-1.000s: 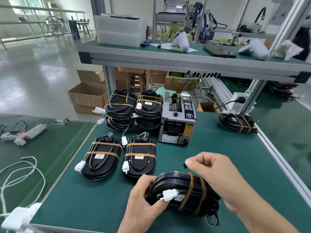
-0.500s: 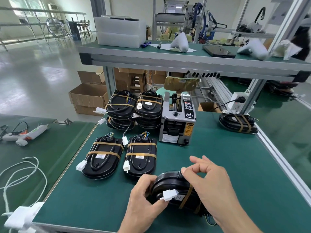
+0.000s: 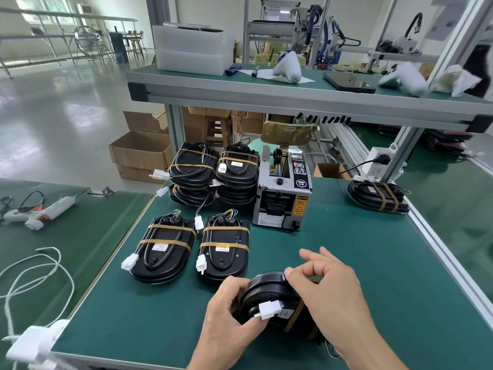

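A black oval housing (image 3: pixel 269 292), wrapped in brown rubber bands and carrying a white connector (image 3: pixel 268 311), sits at the near edge of the green table (image 3: pixel 360 263). My left hand (image 3: pixel 226 324) grips its left end with curled fingers. My right hand (image 3: pixel 333 295) lies over its right side. Thumb and forefinger pinch the upper rim while the other fingers stick up. The right half of the housing is hidden under that hand.
Two banded housings (image 3: pixel 162 249) (image 3: pixel 225 249) lie flat ahead, with two stacks (image 3: pixel 192 172) (image 3: pixel 237 172) behind them. A tape dispenser (image 3: pixel 282 193) stands mid-table; another housing (image 3: pixel 378 194) is far right. A glue gun (image 3: pixel 40 212) and white cord (image 3: pixel 34 276) lie left.
My right hand, which pinched a small dark piece above the housing, has come down onto the housing's upper rim. The left hand has kept its grip.
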`<state>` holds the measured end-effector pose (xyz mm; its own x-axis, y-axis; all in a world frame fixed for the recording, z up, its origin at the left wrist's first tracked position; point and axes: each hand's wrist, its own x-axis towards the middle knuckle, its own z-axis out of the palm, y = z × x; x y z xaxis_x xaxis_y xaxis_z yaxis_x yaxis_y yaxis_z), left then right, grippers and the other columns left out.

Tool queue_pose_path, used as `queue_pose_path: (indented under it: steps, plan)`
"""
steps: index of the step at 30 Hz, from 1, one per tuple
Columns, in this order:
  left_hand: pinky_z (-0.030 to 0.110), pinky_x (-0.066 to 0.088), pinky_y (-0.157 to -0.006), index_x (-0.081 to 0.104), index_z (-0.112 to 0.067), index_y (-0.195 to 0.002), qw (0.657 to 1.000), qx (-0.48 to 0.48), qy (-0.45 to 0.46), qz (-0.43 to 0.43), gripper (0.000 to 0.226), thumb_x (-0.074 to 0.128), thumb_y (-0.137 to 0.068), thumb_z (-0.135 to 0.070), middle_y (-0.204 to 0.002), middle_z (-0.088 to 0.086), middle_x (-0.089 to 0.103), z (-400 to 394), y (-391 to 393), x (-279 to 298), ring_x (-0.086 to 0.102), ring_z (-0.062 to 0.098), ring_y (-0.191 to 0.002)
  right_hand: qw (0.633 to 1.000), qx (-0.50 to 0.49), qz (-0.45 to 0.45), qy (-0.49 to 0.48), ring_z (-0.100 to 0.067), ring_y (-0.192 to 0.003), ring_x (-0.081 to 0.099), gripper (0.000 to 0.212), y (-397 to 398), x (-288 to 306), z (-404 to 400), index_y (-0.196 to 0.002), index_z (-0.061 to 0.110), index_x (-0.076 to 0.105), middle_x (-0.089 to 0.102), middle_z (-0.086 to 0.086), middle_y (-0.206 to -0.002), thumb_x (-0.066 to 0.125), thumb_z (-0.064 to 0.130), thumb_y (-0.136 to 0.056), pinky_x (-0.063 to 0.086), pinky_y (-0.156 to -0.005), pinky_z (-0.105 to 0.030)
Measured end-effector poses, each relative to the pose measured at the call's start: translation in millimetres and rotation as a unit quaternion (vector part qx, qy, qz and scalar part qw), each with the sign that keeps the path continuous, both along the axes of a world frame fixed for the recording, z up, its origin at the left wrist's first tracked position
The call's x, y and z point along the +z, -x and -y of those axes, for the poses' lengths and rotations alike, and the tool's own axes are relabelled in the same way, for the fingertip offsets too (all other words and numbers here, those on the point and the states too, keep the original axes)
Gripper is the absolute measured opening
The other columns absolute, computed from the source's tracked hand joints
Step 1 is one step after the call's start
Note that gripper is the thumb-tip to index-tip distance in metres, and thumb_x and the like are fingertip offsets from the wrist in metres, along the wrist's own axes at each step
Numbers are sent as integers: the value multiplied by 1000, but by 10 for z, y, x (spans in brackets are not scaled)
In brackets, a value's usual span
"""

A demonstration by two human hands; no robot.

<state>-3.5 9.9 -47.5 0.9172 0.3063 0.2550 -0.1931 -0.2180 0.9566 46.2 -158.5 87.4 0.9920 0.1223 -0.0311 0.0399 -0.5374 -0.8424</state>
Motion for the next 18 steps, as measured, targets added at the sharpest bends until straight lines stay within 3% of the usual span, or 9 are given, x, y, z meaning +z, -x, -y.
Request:
queue_pose_path:
  steps: [5, 14, 18]
  plan:
    - [37, 59, -75, 71, -25, -114, 1000, 0, -1, -1, 41, 89, -78, -34, -99, 6, 70, -1, 0, 3, 70, 24, -87, 1000, -10, 13, 23, 17, -129, 29, 28, -6, -60, -8, -62, 21, 74, 61, 30, -120, 79, 36, -85, 10, -127, -45]
    - [38, 59, -75, 72, -26, -113, 1000, 0, 0, 0, 40, 89, -77, -34, -99, 8, 71, -1, 10, -1, 71, 26, -86, 998, -17, 27, 46, 13, -124, 36, 26, -1, -48, -10, -62, 24, 72, 64, 29, -113, 78, 37, -84, 19, -123, -41]
    - [44, 60, -75, 72, -25, -113, 1000, 0, 1, 0, 41, 89, -76, -34, -97, 7, 71, 2, 14, 5, 71, 26, -86, 996, -11, 34, 76, 10, -127, 36, 26, 10, -43, -18, -63, 27, 69, 63, 30, -112, 75, 41, -83, 20, -116, -36]
